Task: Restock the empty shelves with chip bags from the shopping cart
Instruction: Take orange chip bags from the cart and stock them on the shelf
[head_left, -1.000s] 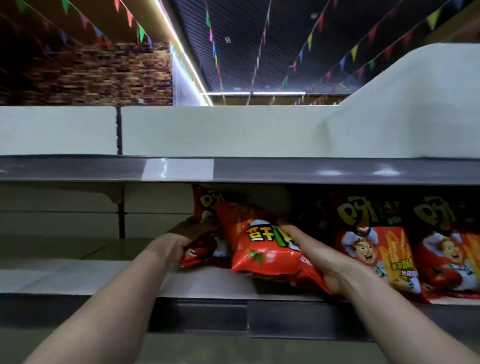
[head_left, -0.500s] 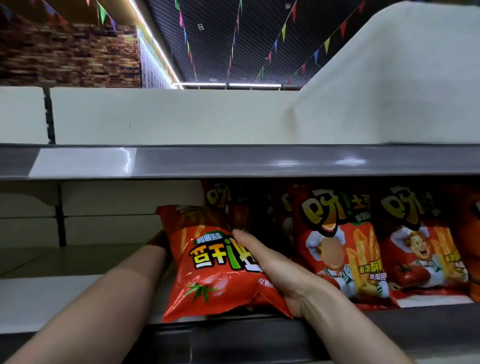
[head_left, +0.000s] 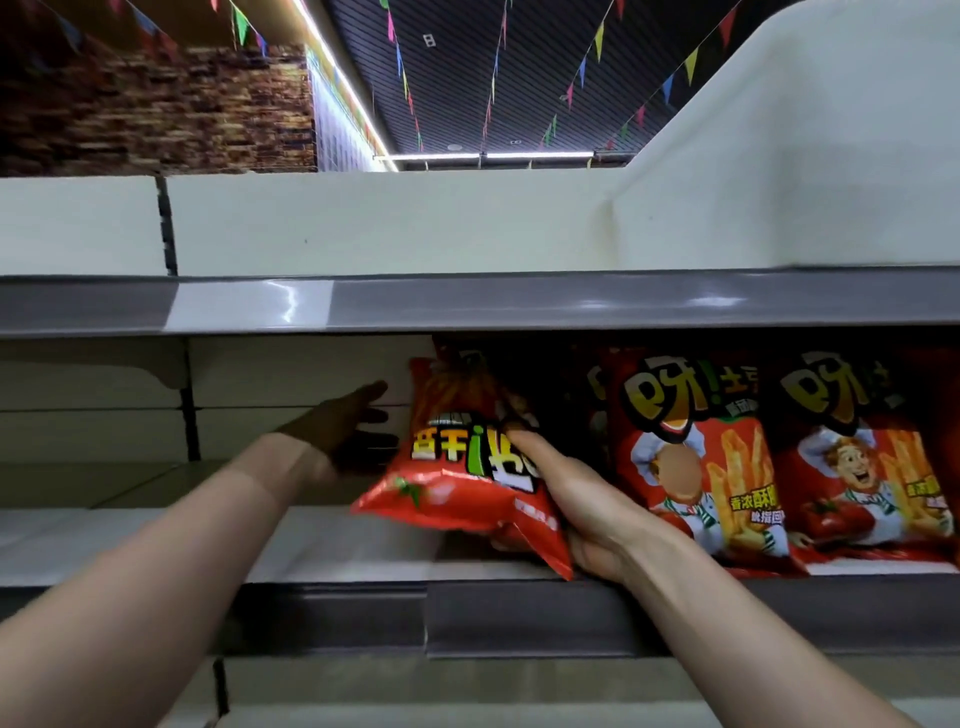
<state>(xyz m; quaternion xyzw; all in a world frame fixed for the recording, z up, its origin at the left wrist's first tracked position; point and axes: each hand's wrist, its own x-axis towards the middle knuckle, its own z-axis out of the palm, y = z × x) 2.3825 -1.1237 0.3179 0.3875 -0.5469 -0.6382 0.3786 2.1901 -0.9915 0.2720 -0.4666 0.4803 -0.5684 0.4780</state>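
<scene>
Chip bag (head_left: 462, 457) gripped by right hand (head_left: 587, 509); upside-down

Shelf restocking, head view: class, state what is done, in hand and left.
Done: upright chip bags fill the right side of the shelf. In hand: the right hand grips one upside-down bag at the row's left end; the left hand is open beside it. Left: the shelf's left stretch is bare; the cart is out of view.

Red chip bag (head_left: 462, 467) upside-down, tilted, above shelf (head_left: 363, 545) edge
</scene>
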